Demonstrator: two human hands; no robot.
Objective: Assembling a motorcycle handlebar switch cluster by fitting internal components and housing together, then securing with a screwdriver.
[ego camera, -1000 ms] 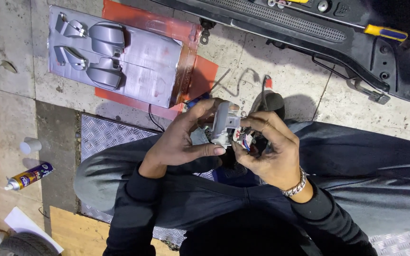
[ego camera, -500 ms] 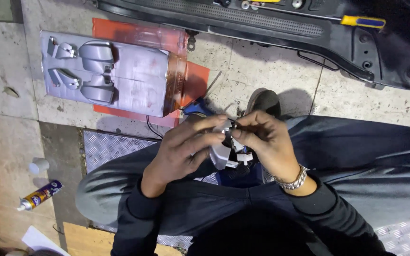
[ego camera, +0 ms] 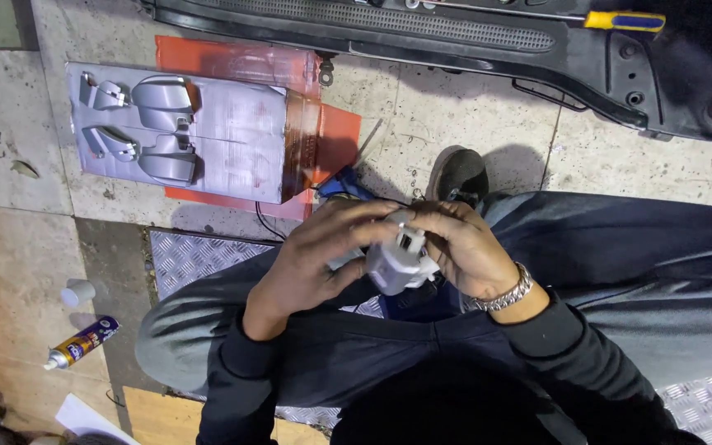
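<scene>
Hands are meeting in the middle of the frame: you are cupping the white plastic part (ego camera: 399, 262) with your left hand (ego camera: 316, 262) to steady it, while your right hand (ego camera: 463, 247) is pinching its top.

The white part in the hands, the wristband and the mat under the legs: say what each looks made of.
White part: apparently moulded plastic, matt, with a square socket, held between left hand and right hand. Wristband: metal links, shiny silver. Mat: probably aluminium tread plate, grey with a raised pattern that catches light.
</scene>
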